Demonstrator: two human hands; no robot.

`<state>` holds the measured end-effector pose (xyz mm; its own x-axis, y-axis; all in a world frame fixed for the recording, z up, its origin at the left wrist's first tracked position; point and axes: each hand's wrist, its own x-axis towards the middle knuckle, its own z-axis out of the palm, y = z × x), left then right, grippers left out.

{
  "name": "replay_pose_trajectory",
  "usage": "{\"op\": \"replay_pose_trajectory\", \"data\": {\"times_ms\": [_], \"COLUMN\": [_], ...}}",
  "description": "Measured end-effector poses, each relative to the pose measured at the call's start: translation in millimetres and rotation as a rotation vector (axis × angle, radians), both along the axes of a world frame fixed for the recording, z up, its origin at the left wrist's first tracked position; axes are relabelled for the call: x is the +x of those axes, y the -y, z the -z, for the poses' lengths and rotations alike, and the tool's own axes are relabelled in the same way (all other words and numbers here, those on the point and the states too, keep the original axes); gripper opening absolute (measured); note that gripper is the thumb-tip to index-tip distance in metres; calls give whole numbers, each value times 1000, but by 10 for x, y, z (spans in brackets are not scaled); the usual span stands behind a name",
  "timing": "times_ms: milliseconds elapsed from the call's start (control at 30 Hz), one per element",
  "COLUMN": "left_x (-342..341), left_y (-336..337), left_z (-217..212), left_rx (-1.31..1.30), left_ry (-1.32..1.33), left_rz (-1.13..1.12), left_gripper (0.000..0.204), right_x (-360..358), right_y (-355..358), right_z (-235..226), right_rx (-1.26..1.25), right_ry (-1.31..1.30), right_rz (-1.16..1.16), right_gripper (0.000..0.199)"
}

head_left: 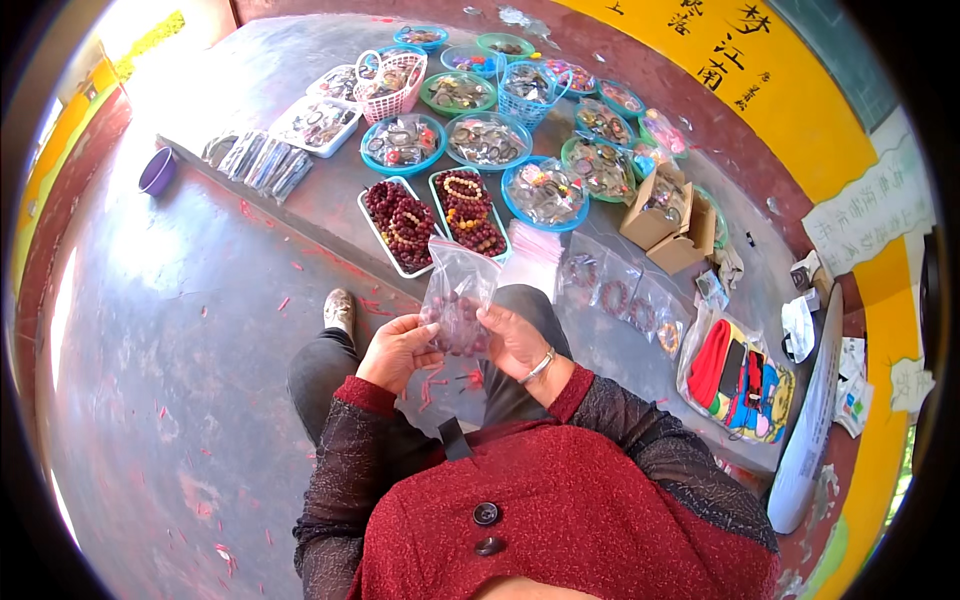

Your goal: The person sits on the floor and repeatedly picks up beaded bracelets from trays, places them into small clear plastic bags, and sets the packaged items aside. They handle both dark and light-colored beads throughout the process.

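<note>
Plastic bag (460, 308), ledge edge (320, 228) beyond

A purple plastic bowl (157, 172) sits on the grey floor (150, 380), just beside the raised platform's end. On the platform, a pink handled basket (390, 102) stands between a white tray (352, 124) of bagged goods and a round green basket (426, 94); a blue handled basket (522, 112) stands to the right. Two cardboard boxes (640, 226) stand side by side. Farther right lies a clear bag of red, yellow and blue fabric items (712, 358). Red scraps (284, 303) dot the floor, and dark lettering marks the yellow wall band (820, 112).
</note>
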<state>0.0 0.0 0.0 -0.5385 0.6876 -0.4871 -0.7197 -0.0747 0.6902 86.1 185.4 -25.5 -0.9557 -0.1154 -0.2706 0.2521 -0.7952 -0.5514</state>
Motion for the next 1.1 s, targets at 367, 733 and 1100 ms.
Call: {"op": "replay_pose_trajectory", "data": {"times_ms": [367,733,1100], "left_x": [55,40,83], "left_y": [40,-24,-35], "left_z": [40,99,38], "left_rx": [52,153,160], "left_ry": [-226,-243,-186], "left_rz": [167,-28,-9], "left_gripper": [27,25,25], "right_x": [41,38,18], "right_y": [48,7,70], "right_z": [-252,-90,-325], "right_rx": [117,212,549], "right_ry": [27,-55,-183], "right_rz": [40,-50,-149], "right_gripper": [36,43,42]}}
